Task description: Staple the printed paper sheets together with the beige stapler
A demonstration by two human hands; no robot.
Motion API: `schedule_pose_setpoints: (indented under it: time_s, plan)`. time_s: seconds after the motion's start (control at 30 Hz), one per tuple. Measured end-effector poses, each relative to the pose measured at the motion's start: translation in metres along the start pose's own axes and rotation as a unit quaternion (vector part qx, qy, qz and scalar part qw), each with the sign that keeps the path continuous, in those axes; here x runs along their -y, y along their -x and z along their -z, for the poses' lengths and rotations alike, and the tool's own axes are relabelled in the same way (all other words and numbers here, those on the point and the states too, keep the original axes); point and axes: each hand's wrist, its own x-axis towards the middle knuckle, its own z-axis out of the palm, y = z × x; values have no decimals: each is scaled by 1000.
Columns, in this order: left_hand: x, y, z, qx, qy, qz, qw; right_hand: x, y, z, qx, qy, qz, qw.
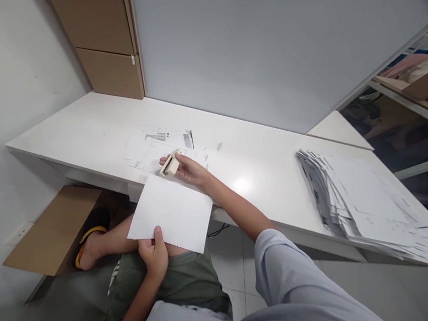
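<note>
My left hand (155, 254) pinches the near edge of a white sheet of paper (171, 210), thumb on top, above my lap. The sheet lies tilted in front of the table's edge. In my right hand (191, 171) is a small cream-coloured stapler (170, 164), held over the table just beyond the sheet's far edge; the fingers wrap round it from beneath. Under and behind it, a printed sheet (152, 149) with dark marks lies on the white table. The stapler and the white sheet appear apart.
A thick, uneven stack of papers (373, 200) sits on the table (70, 124) at the right. Cardboard boxes (110, 72) stand at the back left, against a grey panel (248, 46). A cardboard piece (54, 231) is at the lower left, near my foot.
</note>
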Motion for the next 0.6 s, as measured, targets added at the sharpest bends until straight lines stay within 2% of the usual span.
schedule_pose_setpoints:
  time_s: [0.23, 0.43, 0.6]
  plan:
    - [-1, 0, 1, 17, -1, -7, 1000, -10, 5, -7, 63, 88, -24, 994]
    - [0, -1, 4, 24, -24, -4, 999, -21, 3, -9, 63, 239, -17, 969]
    - [1, -1, 6, 28, -37, -17, 999, -22, 2, -12, 57, 295, -13, 954]
